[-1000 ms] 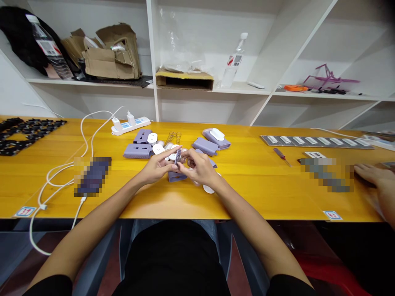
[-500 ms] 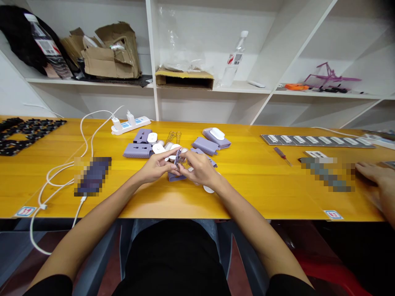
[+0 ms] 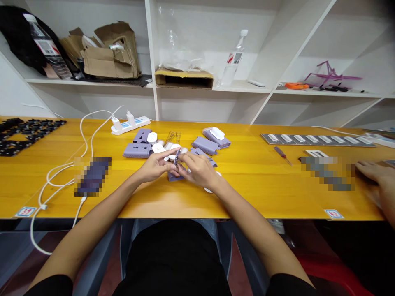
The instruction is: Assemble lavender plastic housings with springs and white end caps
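Observation:
My left hand (image 3: pixel 156 166) pinches a small purple plastic part (image 3: pixel 177 157) upright between thumb and fingers. Against its right side, the bent fingers of my right hand (image 3: pixel 197 166) work close up; whether they grip anything is hidden. Below the hands lies another purple piece (image 3: pixel 175 177), partly covered. Purple shells with slots (image 3: pixel 137 151) and white rounded caps (image 3: pixel 158 148) are spread just behind my hands. Coiled metal springs (image 3: pixel 178 137) rest at the back of this group. A white disc (image 3: pixel 208 190) shows partly beneath my right wrist.
A power strip (image 3: pixel 131 125) with white cables (image 3: pixel 46 181) and a phone (image 3: pixel 94 176) lie left. On the right are a screwdriver (image 3: pixel 282 155), a grey strip with white pieces (image 3: pixel 319 140) and another person's hand (image 3: pixel 375 174). Shelves with bottles and boxes (image 3: pixel 185 79) stand behind.
My right hand has shifted slightly and its fingers have changed position against the purple part. My left hand holds nearly the same pose.

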Tool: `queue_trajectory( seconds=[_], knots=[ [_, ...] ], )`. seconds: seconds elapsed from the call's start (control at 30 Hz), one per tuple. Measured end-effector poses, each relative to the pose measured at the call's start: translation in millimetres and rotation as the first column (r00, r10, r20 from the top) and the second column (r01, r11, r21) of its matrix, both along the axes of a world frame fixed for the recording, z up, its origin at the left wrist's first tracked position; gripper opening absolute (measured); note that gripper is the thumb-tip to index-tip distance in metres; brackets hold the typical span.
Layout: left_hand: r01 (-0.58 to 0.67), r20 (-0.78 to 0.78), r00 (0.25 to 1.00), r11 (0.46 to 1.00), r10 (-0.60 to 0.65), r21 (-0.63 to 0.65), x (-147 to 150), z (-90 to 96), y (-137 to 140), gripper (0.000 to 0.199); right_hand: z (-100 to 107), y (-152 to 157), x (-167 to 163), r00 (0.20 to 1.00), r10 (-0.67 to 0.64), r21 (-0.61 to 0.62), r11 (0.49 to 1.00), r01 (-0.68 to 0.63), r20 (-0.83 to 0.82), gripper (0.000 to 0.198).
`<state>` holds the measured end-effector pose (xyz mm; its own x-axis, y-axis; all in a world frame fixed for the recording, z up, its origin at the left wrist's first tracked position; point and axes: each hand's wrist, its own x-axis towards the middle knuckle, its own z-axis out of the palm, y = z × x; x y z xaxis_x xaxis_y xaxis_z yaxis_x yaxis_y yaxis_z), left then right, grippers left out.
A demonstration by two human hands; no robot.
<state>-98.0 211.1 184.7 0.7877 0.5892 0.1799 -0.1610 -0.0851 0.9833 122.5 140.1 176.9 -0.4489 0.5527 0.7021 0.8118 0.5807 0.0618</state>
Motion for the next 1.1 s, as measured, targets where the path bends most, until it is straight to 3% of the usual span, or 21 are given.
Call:
queue_trajectory(
  seconds=[0.4, 0.7, 0.93, 1.1],
  knots=[
    [0.015, -0.023, 1.000, 1.000, -0.015, 0.014, -1, 10.6, -6, 0.092, -1, 2, 4, 0.988, 0.117, -0.061, 0.990, -0.124, -0.101, 0.010],
    [-0.024, -0.030, 0.999, 1.000, 0.025, 0.016, 1, 11.1, -10, 0.076, -1, 1, 3, 0.992, 0.119, -0.089, 0.989, -0.122, -0.032, 0.016],
    [-0.015, -0.031, 0.999, 1.000, 0.015, 0.013, 1, 7.9, -9, 0.078, -1, 3, 7, 0.992, 0.128, -0.112, 0.986, -0.125, 0.018, 0.024],
    [-0.086, -0.007, 0.996, 0.996, 0.086, 0.028, -1, 13.3, -9, 0.078, -3, 3, 6, 0.991, 0.126, -0.134, 0.984, -0.119, 0.043, 0.024]
  ],
)
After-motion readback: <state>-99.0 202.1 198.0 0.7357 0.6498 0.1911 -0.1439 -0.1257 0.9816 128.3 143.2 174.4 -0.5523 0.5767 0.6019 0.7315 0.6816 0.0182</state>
